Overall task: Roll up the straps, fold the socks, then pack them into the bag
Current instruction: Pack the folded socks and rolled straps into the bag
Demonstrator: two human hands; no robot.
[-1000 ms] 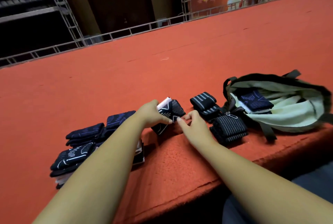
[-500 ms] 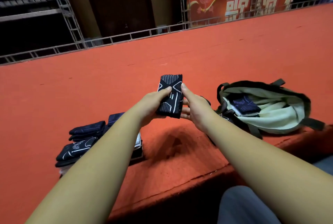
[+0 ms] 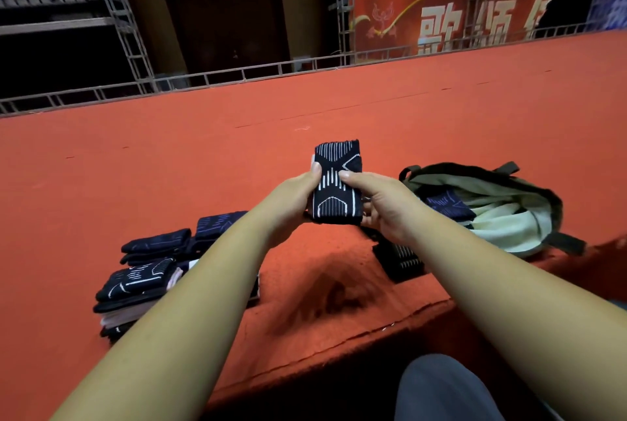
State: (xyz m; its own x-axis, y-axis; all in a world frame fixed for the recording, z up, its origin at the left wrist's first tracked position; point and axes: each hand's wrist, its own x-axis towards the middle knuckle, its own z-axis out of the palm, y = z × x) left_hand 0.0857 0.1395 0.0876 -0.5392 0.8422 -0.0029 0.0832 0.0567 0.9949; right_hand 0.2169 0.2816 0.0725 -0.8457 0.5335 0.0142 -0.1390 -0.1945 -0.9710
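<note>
Holding one folded sock upright in the air, above the red carpet, between both hands. Gripping its left edge with the left hand, the thumb pressing on the patterned front and the other fingers going behind it. Gripping its right edge with the right hand in the same way, thumb on the front, fingers wrapped around the back. Seeing on the right the bag lying on its side on the carpet, mouth open, with another dark sock resting inside on the pale lining. Seeing a rolled strap on the carpet just beside the bag, partly hidden under the right forearm. Seeing on the left a pile of folded socks lying near the carpet edge, well apart from the bag.
</note>
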